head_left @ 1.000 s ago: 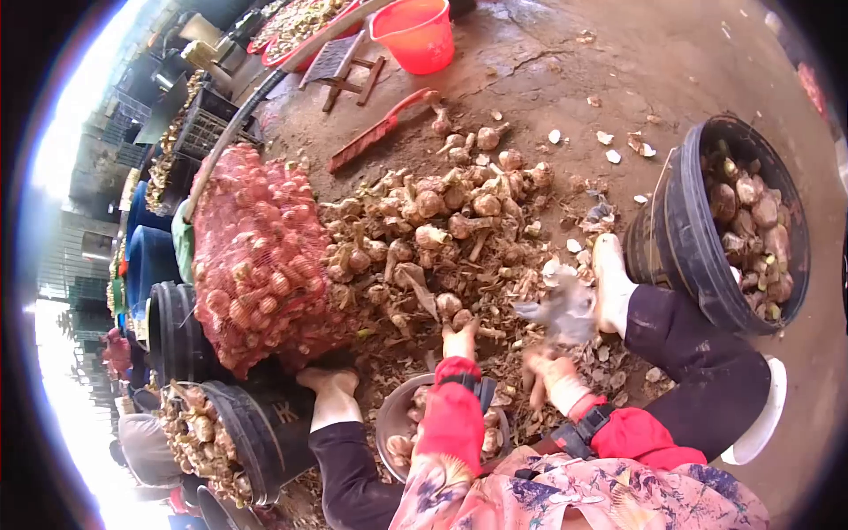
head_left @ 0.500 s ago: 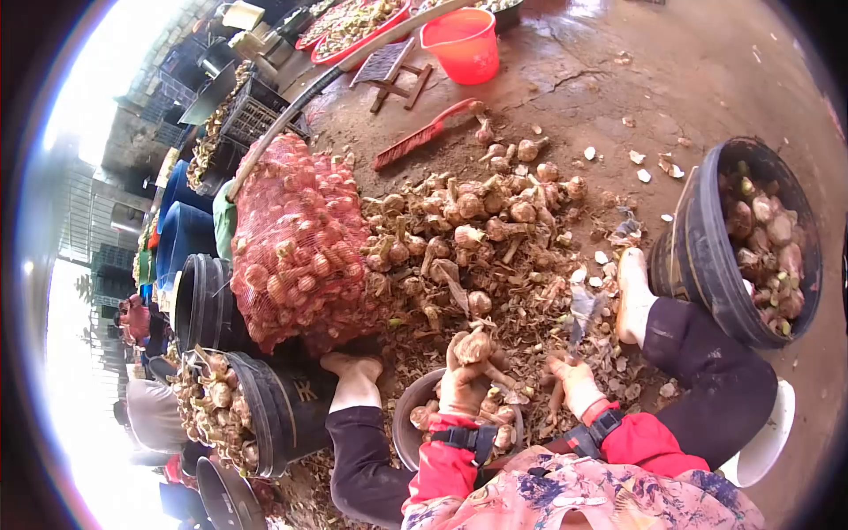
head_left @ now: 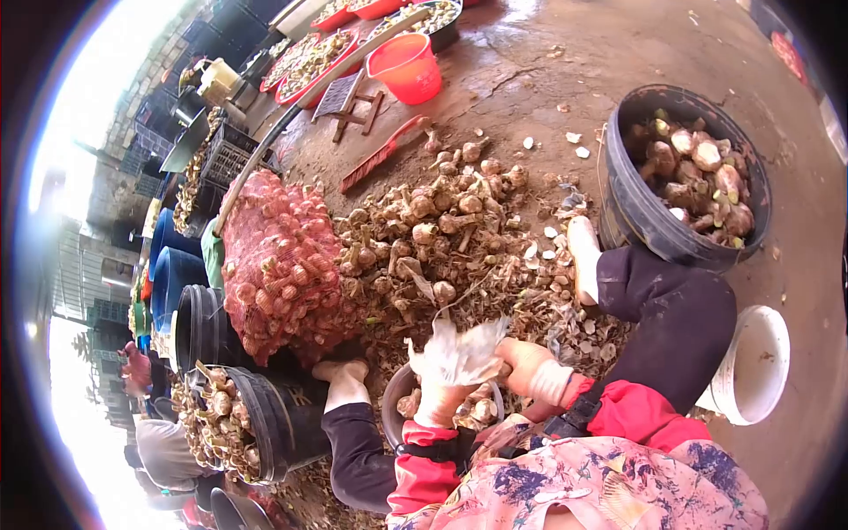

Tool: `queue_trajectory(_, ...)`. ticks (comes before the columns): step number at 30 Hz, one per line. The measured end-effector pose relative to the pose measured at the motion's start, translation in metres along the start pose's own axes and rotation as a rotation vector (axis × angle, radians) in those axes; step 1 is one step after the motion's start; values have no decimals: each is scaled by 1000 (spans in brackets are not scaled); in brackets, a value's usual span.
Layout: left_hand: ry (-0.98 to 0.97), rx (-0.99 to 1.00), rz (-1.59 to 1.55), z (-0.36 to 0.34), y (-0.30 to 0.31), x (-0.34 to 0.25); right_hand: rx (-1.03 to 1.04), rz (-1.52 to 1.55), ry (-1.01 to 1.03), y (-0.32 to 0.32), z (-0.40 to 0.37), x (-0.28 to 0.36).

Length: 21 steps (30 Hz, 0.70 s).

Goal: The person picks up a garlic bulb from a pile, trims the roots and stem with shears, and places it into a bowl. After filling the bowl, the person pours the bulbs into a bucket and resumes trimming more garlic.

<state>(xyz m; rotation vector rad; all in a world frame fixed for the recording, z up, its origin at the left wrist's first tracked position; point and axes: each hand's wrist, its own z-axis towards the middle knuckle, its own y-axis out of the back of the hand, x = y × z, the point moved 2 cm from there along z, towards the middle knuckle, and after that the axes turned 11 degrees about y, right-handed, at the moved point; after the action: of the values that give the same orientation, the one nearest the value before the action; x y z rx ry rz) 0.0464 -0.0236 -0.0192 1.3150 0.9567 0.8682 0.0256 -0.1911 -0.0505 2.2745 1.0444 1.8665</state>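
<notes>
Pale, papery husk (head_left: 459, 355) is spread out above my left hand (head_left: 436, 405), whose fingers are wrapped round its lower part; any bulb inside is hidden. From the right, my right hand (head_left: 528, 366) meets the husk's edge with its fingers pressed together. Under both hands a round basin (head_left: 394, 408) between the legs holds several bulbs (head_left: 482, 410). Beyond the hands lies a heap of brown, dirty garlic-like bulbs (head_left: 424, 233) with stalks, with loose husks and dry leaves around it.
A full red net sack (head_left: 281, 265) stands left of the heap. Black buckets of bulbs stand at right (head_left: 649, 225) and lower left (head_left: 281, 424). Farther off are a red brush (head_left: 382, 157), a small stool (head_left: 339, 94) and a red bucket (head_left: 408, 72). A white bucket (head_left: 761, 362) is at right.
The view has shifted. The brown bulb seen in my left hand is no longer visible; pale husk now shows there. My right hand has come in against it.
</notes>
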Motion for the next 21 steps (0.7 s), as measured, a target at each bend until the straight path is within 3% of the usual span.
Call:
queue_trajectory(2,93,1,-666,-13,-8,14,-51,-58,321,1,-2,7)
queue_trajectory(3,177,91,-1001,-18,-14,15,89,-127,214,2,0,7)
queue_trajectory(4,174,97,-998,-18,-9,8,85,-122,211,4,1,9)
queue_trajectory(6,474,157,-1364,-18,0,-4,107,-227,227,5,1,10)
queue_trajectory(8,438,143,-1204,-15,2,-2,134,-234,210,7,3,11)
queue_trajectory(10,599,202,-1660,-16,-11,1,181,-228,220,0,8,1)
queue_trajectory(11,385,93,-1339,-18,-8,-4,180,-227,218,-2,9,-1)
queue_trajectory(12,384,95,-1338,-18,-10,-4,146,-238,195,-2,10,-3)
queue_trajectory(14,754,161,-1948,-20,-21,-2,117,-248,176,-7,13,-8)
queue_trajectory(16,728,78,-1780,-22,-23,-3,55,-248,231,-16,18,-19)
queue_trajectory(19,762,81,-1816,-25,-28,-6,51,-262,244,-23,20,-28)
queue_trajectory(21,1045,107,-2248,-31,-53,2,-52,-213,311,-27,20,-36)
